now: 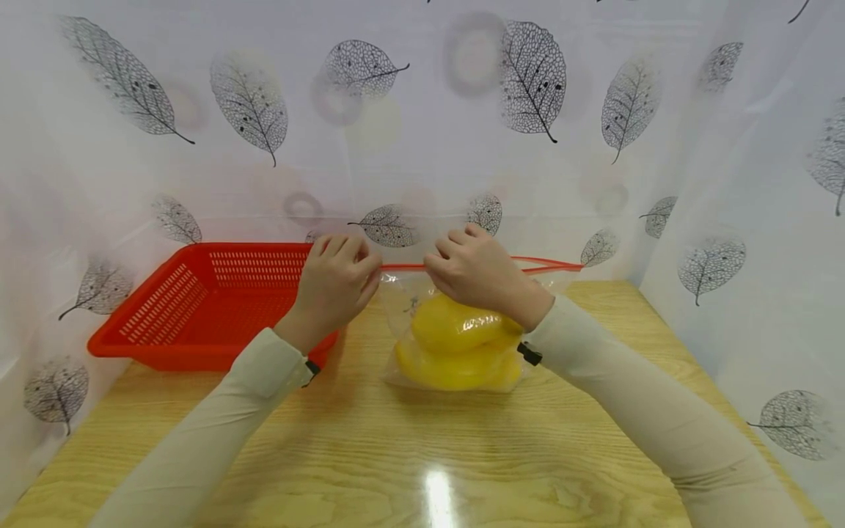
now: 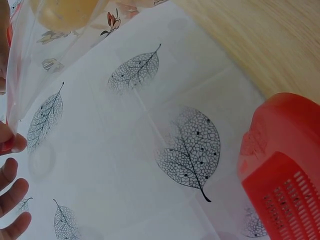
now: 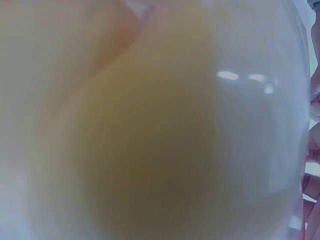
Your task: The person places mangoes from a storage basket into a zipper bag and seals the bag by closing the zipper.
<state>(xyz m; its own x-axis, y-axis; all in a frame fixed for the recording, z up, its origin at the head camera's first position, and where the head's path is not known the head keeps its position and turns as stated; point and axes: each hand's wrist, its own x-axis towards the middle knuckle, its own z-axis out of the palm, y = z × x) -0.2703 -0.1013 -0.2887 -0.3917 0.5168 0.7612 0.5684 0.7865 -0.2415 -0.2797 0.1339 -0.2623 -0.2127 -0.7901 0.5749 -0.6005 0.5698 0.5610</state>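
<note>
A clear zip bag (image 1: 397,301) with a red seal strip (image 1: 404,267) stands on the wooden table, its mouth held up between the two hands. Inside lie smooth yellow rounded things (image 1: 455,359), perhaps fruit; their kind cannot be told. My left hand (image 1: 333,284) pinches the bag's top left corner; in the left wrist view its thumb and finger meet there while the other fingers (image 2: 15,197) are spread apart. Further right along the seal, my right hand (image 1: 485,273) grips the strip. Right of it, the bag's mouth gapes. The bag's blurred yellow contents (image 3: 150,140) fill the right wrist view.
A red plastic basket (image 1: 108,346) with slotted sides stands on the left of the table, partly behind my left hand. Whitish sheeting (image 1: 422,161) printed with dark leaves hangs behind and on both sides. The wooden table (image 1: 370,455) stretches toward me.
</note>
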